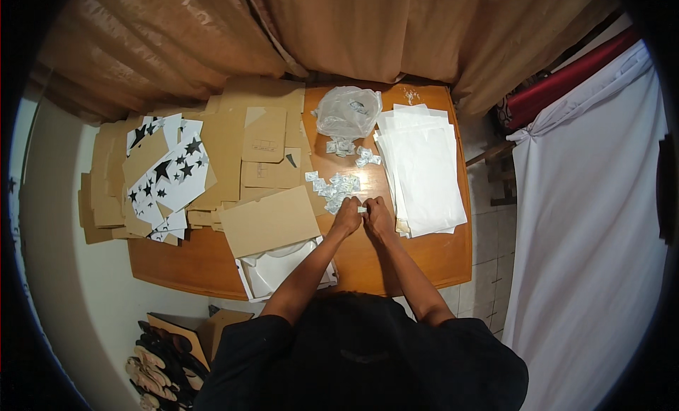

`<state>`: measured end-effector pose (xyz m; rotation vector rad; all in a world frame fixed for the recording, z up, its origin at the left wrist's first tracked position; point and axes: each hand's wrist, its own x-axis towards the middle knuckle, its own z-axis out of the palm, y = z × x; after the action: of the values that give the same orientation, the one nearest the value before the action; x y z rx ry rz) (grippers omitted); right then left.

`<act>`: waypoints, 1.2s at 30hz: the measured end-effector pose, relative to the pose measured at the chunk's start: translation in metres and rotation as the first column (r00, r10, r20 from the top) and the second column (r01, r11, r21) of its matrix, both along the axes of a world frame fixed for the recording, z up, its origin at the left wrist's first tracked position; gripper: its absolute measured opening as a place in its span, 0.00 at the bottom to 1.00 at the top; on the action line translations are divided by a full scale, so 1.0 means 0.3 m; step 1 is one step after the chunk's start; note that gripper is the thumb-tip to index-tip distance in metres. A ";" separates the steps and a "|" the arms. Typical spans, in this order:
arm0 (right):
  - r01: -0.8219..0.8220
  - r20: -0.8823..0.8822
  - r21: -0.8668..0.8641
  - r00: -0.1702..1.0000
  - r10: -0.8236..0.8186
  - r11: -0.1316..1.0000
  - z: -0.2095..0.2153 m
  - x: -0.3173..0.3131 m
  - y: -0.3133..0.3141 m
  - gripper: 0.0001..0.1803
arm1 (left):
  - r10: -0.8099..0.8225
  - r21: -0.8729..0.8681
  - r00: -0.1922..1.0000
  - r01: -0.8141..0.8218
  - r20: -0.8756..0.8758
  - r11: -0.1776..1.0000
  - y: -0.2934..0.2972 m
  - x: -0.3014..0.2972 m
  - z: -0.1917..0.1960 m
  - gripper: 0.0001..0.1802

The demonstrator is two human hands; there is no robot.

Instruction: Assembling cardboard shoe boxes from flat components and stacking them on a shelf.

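Note:
Over the middle of the wooden table, my left hand and my right hand are close together, fingers pinched. Between them they grip a small white packet, partly covered by the fingertips. Just beyond my left hand lies a loose heap of small pale packets, some spread singly toward the left. Farther back are two smaller clusters of packets. A clear plastic bag with something dark-and-white inside rests behind them. Left of my left forearm stands an open cardboard box with a white interior.
Stacked sheets of white paper cover the table's right side. Flat cardboard pieces pile up on the left, topped by white sheets with black stars. A brown curtain hangs behind; shoes sit at lower left.

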<state>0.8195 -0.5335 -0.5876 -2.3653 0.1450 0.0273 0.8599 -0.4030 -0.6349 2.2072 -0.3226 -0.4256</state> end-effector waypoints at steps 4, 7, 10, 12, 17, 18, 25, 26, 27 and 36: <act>0.003 -0.077 0.072 0.997 0.003 0.997 0.015 -0.045 0.005 0.09 | -0.056 0.007 0.997 0.056 -0.050 0.998 0.006 -0.035 0.022 0.14; 0.024 -0.113 0.181 0.994 -0.004 0.983 0.060 -0.070 0.013 0.08 | -0.066 -0.063 0.996 0.062 -0.053 0.996 0.042 -0.038 0.080 0.09; 0.044 -0.112 0.318 0.994 -0.009 0.947 0.121 -0.100 0.031 0.08 | -0.071 -0.119 0.996 0.065 -0.047 0.991 0.089 -0.050 0.201 0.07; 0.034 -0.083 0.419 0.997 0.001 0.907 0.162 -0.123 0.050 0.09 | -0.051 -0.119 0.999 0.051 -0.002 0.992 0.139 -0.064 0.285 0.06; -0.098 -0.052 0.384 0.990 0.128 0.918 0.293 -0.145 0.175 0.11 | -0.021 -0.148 0.997 0.011 -0.068 0.989 0.327 -0.141 0.479 0.05; -0.139 -0.029 0.416 0.986 0.166 0.899 0.294 -0.156 0.208 0.12 | -0.005 -0.146 0.998 -0.005 -0.067 0.989 0.369 -0.164 0.484 0.05; -0.317 -0.081 0.432 0.919 0.386 0.845 0.290 -0.199 0.455 0.10 | 0.148 -0.219 0.988 -0.152 -0.034 0.964 0.658 -0.322 0.456 0.09; -0.330 -0.079 0.430 0.914 0.399 0.841 0.290 -0.207 0.485 0.10 | 0.162 -0.221 0.986 -0.164 -0.031 0.961 0.692 -0.344 0.445 0.09; -0.366 -0.055 0.408 0.905 0.423 0.836 0.284 -0.218 0.512 0.10 | 0.177 -0.207 0.983 -0.181 -0.037 0.961 0.722 -0.367 0.438 0.09; -0.450 -0.055 0.268 0.876 0.479 0.852 0.278 -0.220 0.622 0.13 | 0.399 -0.231 0.917 -0.387 0.006 0.893 0.979 -0.472 0.388 0.10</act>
<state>0.7534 -0.3469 -0.5041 -2.0927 -0.3625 0.4009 0.7184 -0.1092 -0.5184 1.9958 0.0535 -0.1001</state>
